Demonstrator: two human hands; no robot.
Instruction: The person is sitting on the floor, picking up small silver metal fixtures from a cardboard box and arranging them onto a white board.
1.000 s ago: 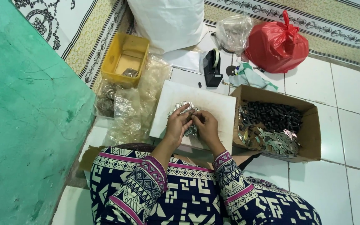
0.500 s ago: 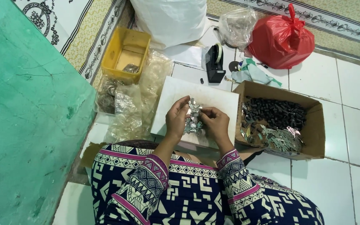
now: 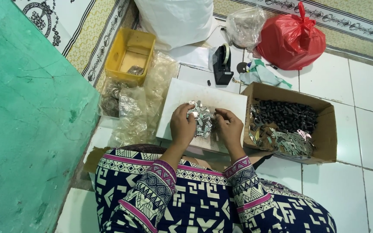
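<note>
Nearest, patterned sleeves lead to both hands, which have drawn back toward the body since a moment ago, now working over a heap of small metal pieces [image 3: 201,118] on the white board [image 3: 182,92]. The left hand [image 3: 182,127] curls loosely against the heap; the right hand [image 3: 229,126] pinches a piece between its fingertips. Right, a cardboard box [image 3: 324,129] holds dark cylindrical bits and shiny flat parts. Beyond: crinkled clear bags [image 3: 145,99], a yellow tray [image 3: 113,54], a black tape dispenser [image 3: 222,64], a glossy red bag [image 3: 292,41].

A loose heap of small silvery metal pieces [image 3: 201,118] lies on the white board [image 3: 208,97].
</note>
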